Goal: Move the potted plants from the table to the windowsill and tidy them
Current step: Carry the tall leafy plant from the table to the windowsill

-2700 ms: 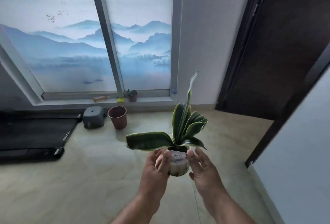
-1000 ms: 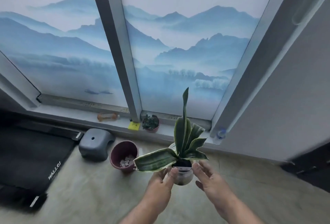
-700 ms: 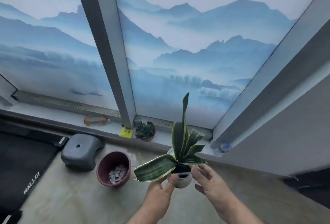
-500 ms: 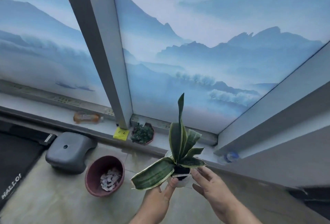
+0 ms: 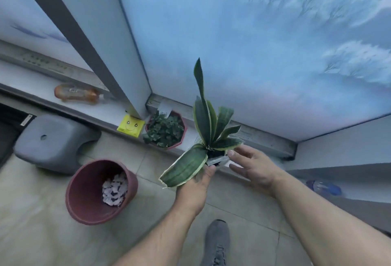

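The snake plant [image 5: 208,130] is right at the windowsill [image 5: 110,115] here, its small white pot [image 5: 216,159] sitting at the sill's front edge, though whether the base is fully down on the ledge is hard to tell, the leaves cover it. Tall striped leaves stand up against the blue frosted window [image 5: 254,43], and one broad leaf droops out to the left over the floor.

The left hand [image 5: 195,189] comes in from below, thumb up against the pot's near side, the other fingers hidden under that drooping leaf, so how far they curl round I cannot tell. The right hand [image 5: 252,167] is on the other side, fingers straight and a little spread, fingertips [image 5: 230,153] at the pot's rim, palm clear of it.

Just to the left on the sill sits a second plant, a small bushy green one in a red angular pot [image 5: 165,130], near the snake plant but apart from it. Beside that, a yellow smiley note [image 5: 130,127] at the foot of the window frame, and further left an orange bottle [image 5: 76,93] lying on its side.

Down on the floor: a maroon pot [image 5: 93,193] with white scraps inside, a grey stool [image 5: 53,140], and a grey shoe [image 5: 216,242] at the bottom edge.
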